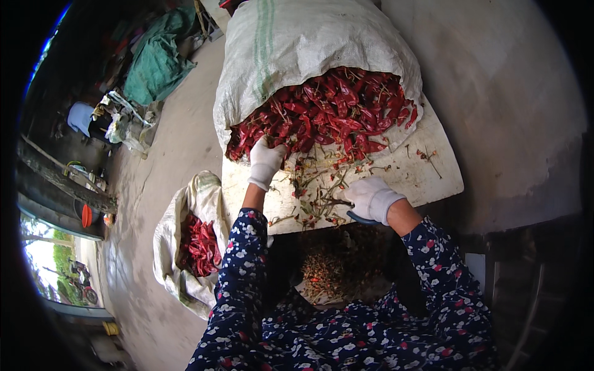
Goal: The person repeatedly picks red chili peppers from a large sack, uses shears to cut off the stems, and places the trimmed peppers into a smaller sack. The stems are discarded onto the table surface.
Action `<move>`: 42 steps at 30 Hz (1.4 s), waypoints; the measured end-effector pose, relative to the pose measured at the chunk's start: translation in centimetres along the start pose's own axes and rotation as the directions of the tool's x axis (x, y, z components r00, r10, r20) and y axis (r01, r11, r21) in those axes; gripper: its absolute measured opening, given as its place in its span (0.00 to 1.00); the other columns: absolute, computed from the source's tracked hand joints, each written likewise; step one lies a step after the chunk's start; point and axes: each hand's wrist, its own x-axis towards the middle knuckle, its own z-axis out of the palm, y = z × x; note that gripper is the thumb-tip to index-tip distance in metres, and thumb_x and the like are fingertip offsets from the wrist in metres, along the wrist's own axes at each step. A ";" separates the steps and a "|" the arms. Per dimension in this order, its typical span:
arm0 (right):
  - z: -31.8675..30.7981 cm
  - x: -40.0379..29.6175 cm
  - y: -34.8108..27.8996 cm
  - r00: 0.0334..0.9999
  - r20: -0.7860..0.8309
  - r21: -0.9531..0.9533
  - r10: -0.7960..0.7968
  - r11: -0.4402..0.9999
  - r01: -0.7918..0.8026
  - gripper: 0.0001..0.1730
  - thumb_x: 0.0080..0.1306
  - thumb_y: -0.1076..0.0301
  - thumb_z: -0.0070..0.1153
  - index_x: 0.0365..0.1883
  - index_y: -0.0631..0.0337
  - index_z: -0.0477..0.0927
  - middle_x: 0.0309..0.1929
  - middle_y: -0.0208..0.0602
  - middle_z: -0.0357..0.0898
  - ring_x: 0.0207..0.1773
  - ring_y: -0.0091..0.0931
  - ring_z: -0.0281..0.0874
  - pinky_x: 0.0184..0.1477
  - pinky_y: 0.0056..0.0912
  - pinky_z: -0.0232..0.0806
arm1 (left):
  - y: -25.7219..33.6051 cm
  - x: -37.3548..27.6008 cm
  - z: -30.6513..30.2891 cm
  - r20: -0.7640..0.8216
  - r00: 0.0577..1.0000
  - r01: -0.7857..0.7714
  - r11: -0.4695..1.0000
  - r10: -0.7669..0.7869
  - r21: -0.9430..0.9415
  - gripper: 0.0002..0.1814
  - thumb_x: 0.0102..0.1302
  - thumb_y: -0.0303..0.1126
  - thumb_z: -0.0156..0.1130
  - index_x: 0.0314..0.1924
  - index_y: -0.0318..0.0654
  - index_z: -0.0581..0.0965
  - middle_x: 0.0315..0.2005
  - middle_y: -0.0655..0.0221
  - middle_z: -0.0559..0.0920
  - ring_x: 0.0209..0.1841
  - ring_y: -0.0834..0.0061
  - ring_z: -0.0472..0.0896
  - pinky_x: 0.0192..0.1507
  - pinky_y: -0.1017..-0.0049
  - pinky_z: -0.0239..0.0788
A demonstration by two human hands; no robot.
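A large white woven sack [320,37] lies on a pale board [431,134], its mouth towards me and full of dried red chili peppers [338,97]. My left hand [267,157], in a white knit glove, is at the lower left edge of the pile with its fingers bent among the peppers; whether it grips one is hidden. My right hand [371,199], gloved too, is closed around scissors or a similar cutting tool with a blue handle [363,219], over the near edge of the board. Cut stems [315,199] and pepper bits are scattered between my hands.
A smaller white sack [169,250] holding red peppers stands on the floor at left. Below the board lies a heap of stems [322,278]. A plastered wall [510,92] rises at right. Farther left are a green tarp [158,60], a bent-over person [83,118] and a wooden pole [69,183].
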 end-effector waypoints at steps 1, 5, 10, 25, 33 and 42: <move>0.4 0.0 0.2 0.999 -0.042 0.037 0.021 0.999 -0.019 0.19 0.66 0.48 0.57 0.47 0.48 0.86 0.40 0.39 0.87 0.47 0.41 0.85 0.47 0.48 0.76 | -0.6 0.6 0.6 -0.005 0.996 0.088 0.988 -0.088 0.128 0.19 0.58 0.28 0.68 0.50 0.34 0.81 0.37 0.64 0.89 0.36 0.73 0.84 0.44 0.73 0.77; 1.1 0.2 0.7 0.999 -0.033 0.033 0.019 0.999 -0.018 0.18 0.66 0.53 0.54 0.47 0.50 0.86 0.43 0.39 0.88 0.49 0.41 0.86 0.48 0.48 0.76 | -2.2 1.6 4.3 0.157 0.987 -0.032 0.914 -0.035 0.405 0.25 0.61 0.34 0.65 0.60 0.42 0.79 0.44 0.56 0.88 0.47 0.57 0.87 0.51 0.64 0.78; 2.3 0.8 0.2 0.994 0.110 0.046 -0.005 0.999 0.000 0.16 0.62 0.58 0.54 0.41 0.52 0.88 0.41 0.41 0.87 0.47 0.43 0.85 0.47 0.49 0.76 | -2.9 1.8 6.8 0.153 0.982 -0.004 0.802 -0.109 0.597 0.20 0.62 0.40 0.68 0.54 0.43 0.83 0.45 0.56 0.88 0.48 0.55 0.86 0.51 0.63 0.76; 2.1 1.4 -1.1 0.996 0.058 -0.125 0.070 0.990 -0.063 0.13 0.65 0.62 0.54 0.40 0.49 0.90 0.42 0.34 0.89 0.47 0.36 0.87 0.47 0.47 0.73 | 2.3 -5.2 4.3 0.509 0.857 0.424 0.669 -0.079 -0.610 0.10 0.66 0.24 0.69 0.46 0.32 0.78 0.38 0.62 0.85 0.40 0.72 0.86 0.43 0.73 0.82; -0.2 1.4 0.1 0.912 -0.318 -0.069 0.258 0.954 -0.293 0.12 0.62 0.57 0.55 0.38 0.49 0.86 0.34 0.38 0.86 0.42 0.40 0.87 0.44 0.48 0.74 | 0.1 -5.6 1.7 0.294 0.951 0.191 0.933 -0.098 -0.306 0.20 0.67 0.18 0.56 0.59 0.31 0.73 0.44 0.61 0.84 0.42 0.72 0.84 0.42 0.75 0.80; -0.6 2.8 -0.3 0.680 -0.708 -0.104 0.191 0.924 -0.368 0.27 0.60 0.58 0.66 0.60 0.44 0.81 0.33 0.31 0.78 0.40 0.34 0.80 0.45 0.43 0.74 | 0.6 -5.7 -0.1 0.498 0.843 0.533 0.196 -0.202 -0.823 0.11 0.77 0.36 0.47 0.51 0.48 0.77 0.37 0.71 0.80 0.32 0.75 0.80 0.25 0.79 0.71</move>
